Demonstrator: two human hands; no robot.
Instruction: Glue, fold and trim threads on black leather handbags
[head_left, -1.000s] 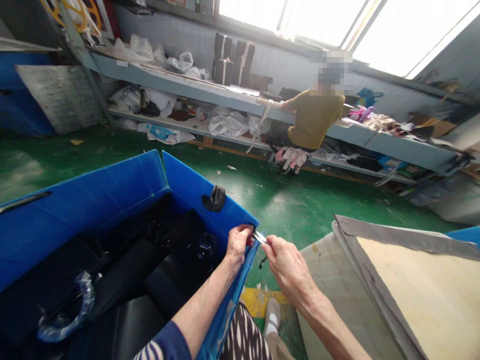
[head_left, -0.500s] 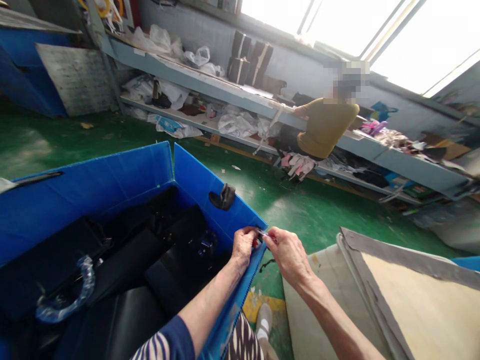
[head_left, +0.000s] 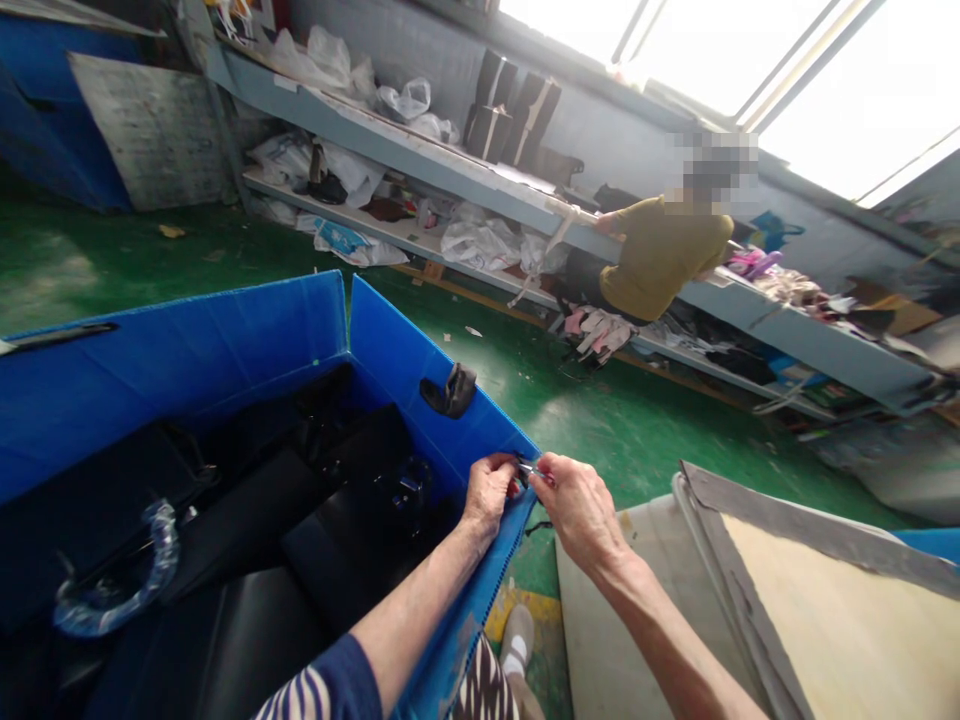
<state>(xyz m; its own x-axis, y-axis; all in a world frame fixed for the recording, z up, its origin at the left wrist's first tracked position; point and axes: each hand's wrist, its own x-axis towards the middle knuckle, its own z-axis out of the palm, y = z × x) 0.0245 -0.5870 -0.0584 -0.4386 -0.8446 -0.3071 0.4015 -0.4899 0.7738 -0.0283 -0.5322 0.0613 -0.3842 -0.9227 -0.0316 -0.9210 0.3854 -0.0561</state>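
At the corner of a blue corrugated plastic box (head_left: 225,345), my left hand (head_left: 487,495) is closed in a pinch on something small and dark, mostly hidden by the fingers. My right hand (head_left: 581,505) is closed around a thin, shiny metal tool (head_left: 531,470). Its tip points left and meets the left fingertips; its exact kind is too small to tell. A short black cord (head_left: 538,527) hangs below the hands, outside the box. Inside lie several black bags (head_left: 259,630), one with a curved handle (head_left: 166,550) wrapped in clear plastic.
A dark strap piece (head_left: 454,390) hangs over the box's far right wall. To my right stands a pale bin with a grey-edged board (head_left: 840,600) on top. Across the green floor (head_left: 517,370), a person (head_left: 652,255) sits by a long grey bench (head_left: 420,150) with bags and scraps.
My view has shifted slightly. Both hands stay together at the box corner, with the metal tool showing a little more. The seated person's other arm now shows at the bench.
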